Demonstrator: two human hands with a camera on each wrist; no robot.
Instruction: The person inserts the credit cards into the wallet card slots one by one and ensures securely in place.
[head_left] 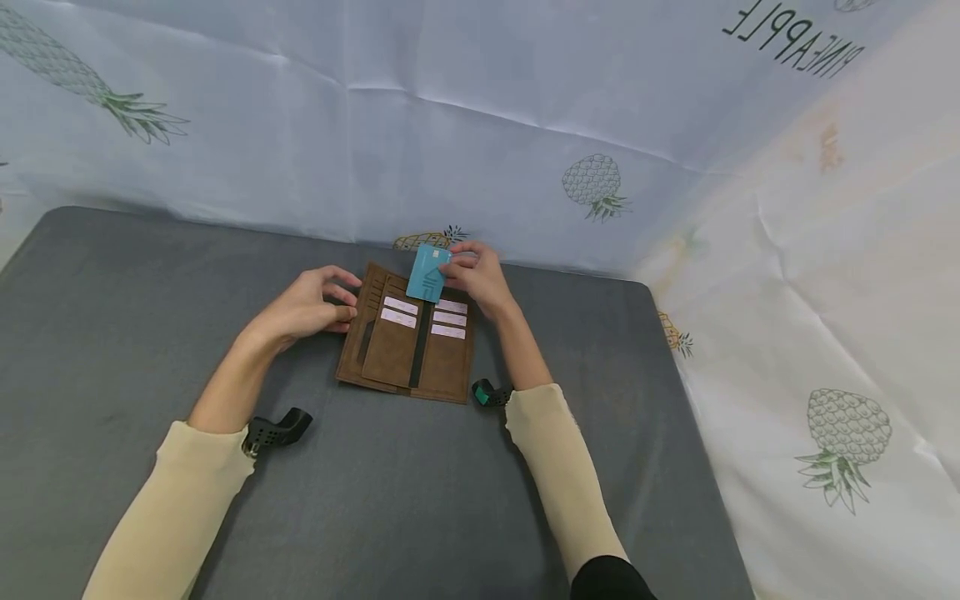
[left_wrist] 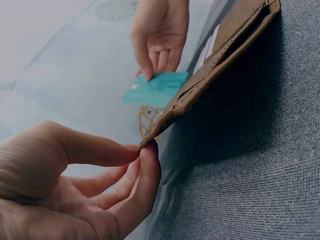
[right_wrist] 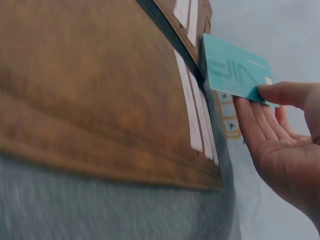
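Observation:
A brown wallet (head_left: 390, 354) lies spread on the grey table, with white card edges (head_left: 448, 318) showing in its slots on both inner panels. My left hand (head_left: 307, 304) pinches the wallet's left edge between thumb and forefinger, lifting that side off the cloth as the left wrist view shows. Between the thumb and fingers of my right hand (head_left: 482, 279) is a teal card (head_left: 426, 273) marked VIP with a chip. The card is over the wallet's top edge, near the dark middle strip (head_left: 422, 346). Whether it touches the wallet, I cannot tell.
Grey cloth covers the table (head_left: 360, 517). Behind it hangs a pale curtain (head_left: 495, 150) printed with pineapples, which continues down the right side. A black wrist mount (head_left: 277, 430) sits at the left sleeve, and another mount (head_left: 491, 393) at the right.

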